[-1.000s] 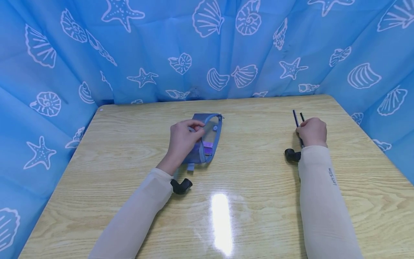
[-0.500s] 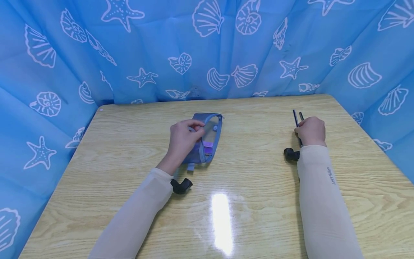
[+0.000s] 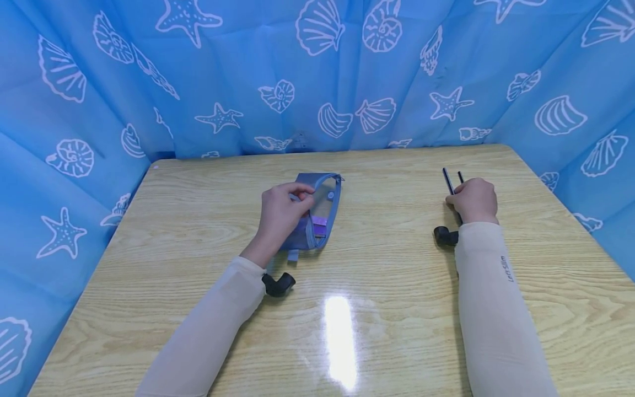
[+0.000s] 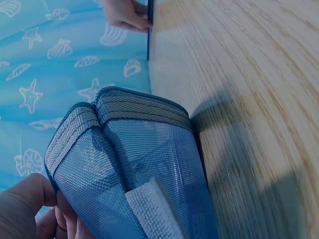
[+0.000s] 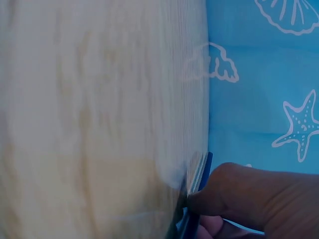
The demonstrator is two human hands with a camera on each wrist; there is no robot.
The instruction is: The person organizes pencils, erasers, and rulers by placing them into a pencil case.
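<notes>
My left hand [image 3: 284, 212] pinches the near-left edge of a blue mesh zip pouch [image 3: 335, 212], whose mouth gapes open. Inside the pouch lies something purple [image 3: 319, 226]. In the left wrist view the thumb and fingers hold the pouch's mesh side [image 4: 164, 154], and a pale fabric tab [image 4: 154, 206] sticks out from it. On the right of the table, my right hand [image 3: 473, 201] grips a slim dark pen [image 3: 448, 181] between thumb and fingers. A second dark stick [image 3: 461, 177] shows just beyond the knuckles; whether it is held too cannot be told.
Both hands work over a light wood-grain table [image 3: 387, 309] with a bright reflection near its front. A blue curtain [image 3: 238, 66] with white shells and starfish rises behind and at both sides. Black curved mounts [image 3: 279, 285] sit at the wrists.
My right hand has shifted slightly left, and the dark pen's far end has swung left, widening its gap from the second stick. The left hand and pouch stay put.
</notes>
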